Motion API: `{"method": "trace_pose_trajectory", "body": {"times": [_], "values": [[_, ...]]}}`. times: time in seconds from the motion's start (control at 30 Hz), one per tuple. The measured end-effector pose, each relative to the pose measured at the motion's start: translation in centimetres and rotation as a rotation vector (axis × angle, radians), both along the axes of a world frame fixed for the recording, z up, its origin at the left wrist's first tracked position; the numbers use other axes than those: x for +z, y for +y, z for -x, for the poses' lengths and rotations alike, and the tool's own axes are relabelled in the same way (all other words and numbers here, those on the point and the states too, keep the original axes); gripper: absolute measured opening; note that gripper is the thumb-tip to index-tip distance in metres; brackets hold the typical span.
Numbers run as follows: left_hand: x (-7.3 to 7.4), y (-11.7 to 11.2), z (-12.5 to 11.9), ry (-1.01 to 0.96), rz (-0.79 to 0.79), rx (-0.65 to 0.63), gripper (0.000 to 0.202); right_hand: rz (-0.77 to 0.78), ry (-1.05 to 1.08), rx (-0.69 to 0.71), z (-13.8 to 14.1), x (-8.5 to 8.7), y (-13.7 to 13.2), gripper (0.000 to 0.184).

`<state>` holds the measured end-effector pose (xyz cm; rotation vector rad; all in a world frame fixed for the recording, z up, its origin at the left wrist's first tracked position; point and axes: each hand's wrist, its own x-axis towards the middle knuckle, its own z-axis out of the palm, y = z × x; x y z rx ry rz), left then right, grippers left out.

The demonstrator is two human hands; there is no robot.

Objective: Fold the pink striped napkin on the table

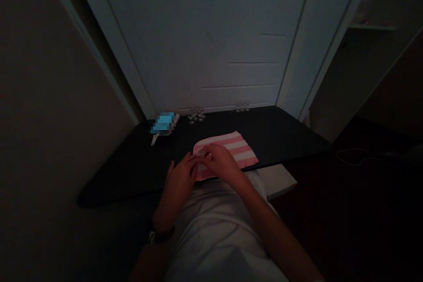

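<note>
My right hand is closed, with thumb and fingers around the rim of a small clear stemmed glass. Its round end faces up, showing pale rings. My left hand comes in from the left, and its fingertips meet the glass and the right fingers; part of its grip is hidden. Under both hands a pink and white striped cloth lies flat on the black table at its front edge.
At the table's back stand several small clear glasses left of centre and another group of glasses further right. A white device with a blurred blue screen lies at the back left. Behind rises a pale panel. A white board juts out below the front edge.
</note>
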<state>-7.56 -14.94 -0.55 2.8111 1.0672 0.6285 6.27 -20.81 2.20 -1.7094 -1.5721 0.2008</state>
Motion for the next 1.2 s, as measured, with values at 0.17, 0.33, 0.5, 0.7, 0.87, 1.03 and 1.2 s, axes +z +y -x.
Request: {"method": "trace_pose_trajectory", "body": {"times": [0.17, 0.33, 0.5, 0.7, 0.87, 1.03, 1.2], "values": [[0.1, 0.0, 0.0, 0.012, 0.009, 0.008, 0.033, 0.050, -0.018, 0.001, -0.3, -0.7, -0.1, 0.020], [0.0, 0.0, -0.1, 0.002, 0.042, 0.012, 0.034, 0.022, 0.149, -0.190, -7.4, -1.7, -4.7, 0.018], [-0.4, 0.3, -0.2, -0.013, 0.028, 0.050, 0.034, 0.001, 0.065, -0.419, -9.2, -1.0, -6.1, 0.018], [-0.5, 1.0, 0.0, -0.036, -0.027, 0.123, 0.034, -0.010, -0.005, -0.082, -1.9, 0.7, -0.1, 0.020], [-0.3, 1.6, -0.3, -0.040, -0.037, 0.089, 0.031, 0.053, 0.018, 0.019, 0.4, 0.4, 3.1, 0.019], [0.1, 1.5, -0.5, -0.011, -0.002, 0.100, 0.030, 0.035, 0.030, -0.043, -2.2, -0.9, 2.1, 0.022], [-0.1, 1.3, -0.8, -0.019, 0.022, 0.115, 0.030, 0.025, 0.064, -0.317, -8.7, -1.5, -3.0, 0.017]]}}
